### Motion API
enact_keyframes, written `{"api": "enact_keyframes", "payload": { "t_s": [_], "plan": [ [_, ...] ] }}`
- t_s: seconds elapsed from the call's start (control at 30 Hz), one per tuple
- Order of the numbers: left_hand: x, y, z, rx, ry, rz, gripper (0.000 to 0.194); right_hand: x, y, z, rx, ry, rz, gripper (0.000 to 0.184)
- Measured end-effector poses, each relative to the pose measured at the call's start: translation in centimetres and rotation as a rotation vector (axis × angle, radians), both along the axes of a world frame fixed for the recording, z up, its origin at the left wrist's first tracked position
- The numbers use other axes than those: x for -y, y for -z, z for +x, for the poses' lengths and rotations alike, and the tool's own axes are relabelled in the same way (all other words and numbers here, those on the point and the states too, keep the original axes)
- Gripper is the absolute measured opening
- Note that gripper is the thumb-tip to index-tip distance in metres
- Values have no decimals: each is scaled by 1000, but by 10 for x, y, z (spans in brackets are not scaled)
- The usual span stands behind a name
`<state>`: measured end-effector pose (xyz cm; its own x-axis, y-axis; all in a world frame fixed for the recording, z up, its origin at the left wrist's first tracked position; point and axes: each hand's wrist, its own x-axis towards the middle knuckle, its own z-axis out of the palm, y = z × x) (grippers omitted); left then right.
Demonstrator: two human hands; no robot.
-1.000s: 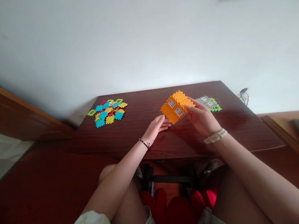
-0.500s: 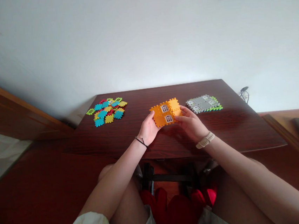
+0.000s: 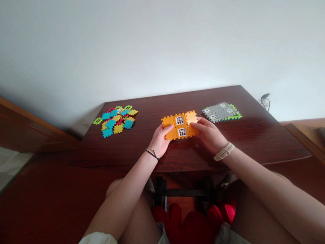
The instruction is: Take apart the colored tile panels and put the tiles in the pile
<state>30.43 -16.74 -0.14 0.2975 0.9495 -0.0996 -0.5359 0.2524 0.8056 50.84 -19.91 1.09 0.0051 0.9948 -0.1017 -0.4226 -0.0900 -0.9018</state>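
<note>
Orange panel (image 3: 188,130), 2 white windows (image 3: 182,132) showing, held over the dark table (image 3: 152,107). Left hand (image 3: 161,140) at the panel's 8 o'clock: thumb on the upper face, pinching that end; other fingers largely hidden. Right hand (image 3: 210,134) at 4 o'clock: thumb and fingers pinch the opposite end. Loose coloured tiles (image 3: 118,129) well apart at 9 o'clock. Grey panel (image 3: 220,112) nearer at 3 o'clock, green edging (image 3: 235,117) beneath.

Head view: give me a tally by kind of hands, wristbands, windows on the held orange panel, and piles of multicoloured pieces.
Hands: 2 (left hand, right hand)
Wristbands: 2 (dark bracelet, pale strap)
Windows on the orange panel: 2 (upper window, lower window)
Multicoloured pile: 1
Total: 7
</note>
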Motion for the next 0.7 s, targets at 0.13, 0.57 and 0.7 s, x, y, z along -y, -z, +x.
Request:
{"api": "enact_keyframes", "payload": {
  "t_s": [0.13,0.57,0.7],
  "plan": [
    [1,-1,-1,-7,16,5,40,0,-1,2,-5,22,11,38],
    [1,-4,-3,-56,8,46,43,1,-2,9,3,29,17,41],
    [-1,-2,-7,-111,-12,38,44,0,0,12,19,28,-6,41]
  ]
}}
